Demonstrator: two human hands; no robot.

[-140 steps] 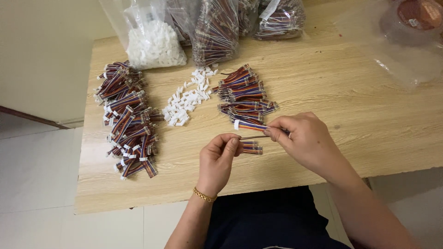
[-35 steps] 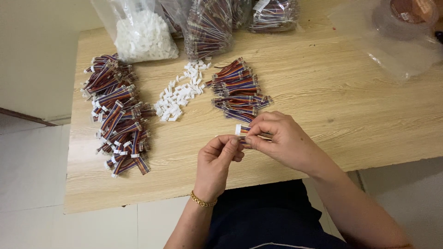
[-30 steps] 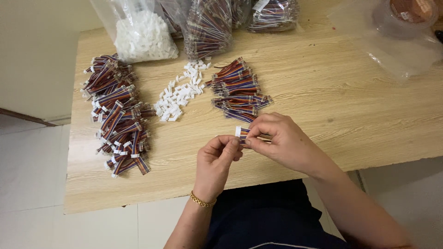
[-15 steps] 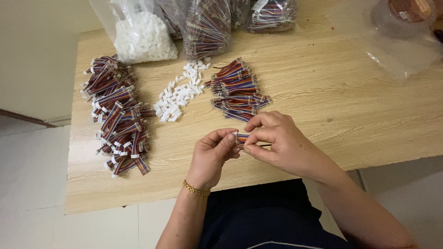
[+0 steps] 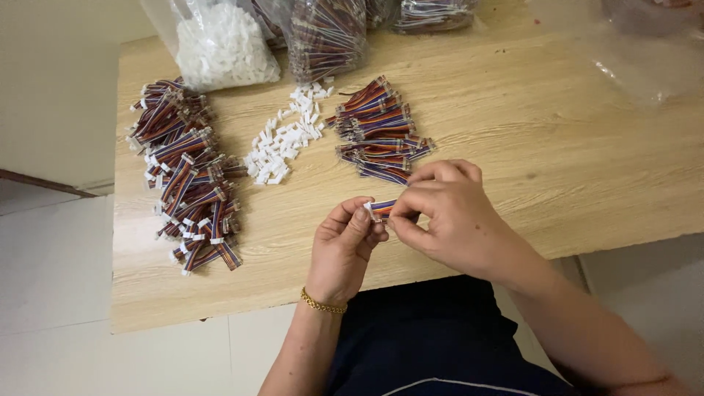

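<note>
Between both hands, near the front edge of the wooden table, is a short multicoloured ribbon cable. My left hand pinches its left end, where a small white plastic connector shows. My right hand grips the cable's right end with curled fingers. Just beyond my hands lies a pile of bare ribbon cables. Loose white connectors are scattered to its left. At the far left sits a pile of cables with white connectors fitted.
Along the table's back edge stand a clear bag of white connectors and bags of ribbon cables. Crumpled clear plastic lies at the back right. The table's left edge drops to a pale tiled floor.
The cable has stayed between my hands. Over the last second my left hand shifted its fingers at the connector end and both hands drew slightly closer together.
</note>
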